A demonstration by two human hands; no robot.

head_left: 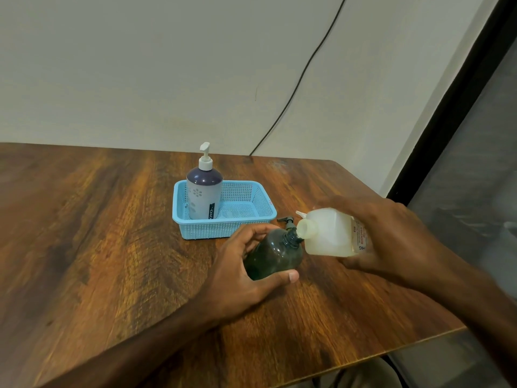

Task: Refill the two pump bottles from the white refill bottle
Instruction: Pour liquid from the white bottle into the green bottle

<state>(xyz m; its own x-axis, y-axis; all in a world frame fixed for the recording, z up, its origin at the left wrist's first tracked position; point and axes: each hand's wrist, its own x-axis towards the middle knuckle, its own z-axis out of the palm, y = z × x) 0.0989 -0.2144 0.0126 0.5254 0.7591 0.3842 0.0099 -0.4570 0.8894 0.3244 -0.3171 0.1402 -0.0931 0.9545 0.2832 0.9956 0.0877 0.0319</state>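
Observation:
My left hand point(240, 278) grips a dark green pump bottle point(272, 254), tilted with its open neck pointing right. Its black pump head point(286, 221) lies on the table just behind it. My right hand point(391, 239) holds the white refill bottle point(327, 233) tipped on its side, its open mouth touching the green bottle's neck. A small white cap piece point(300, 214) shows behind the refill bottle's mouth. The second pump bottle point(204, 191), purple and grey with a white pump, stands upright in the left end of a blue basket point(251, 219).
The wooden table point(98, 233) ends at a front-right edge near my right forearm. A black cable point(302, 77) runs down the wall behind the table. A dark frame and glass panel point(461, 163) stand to the right.

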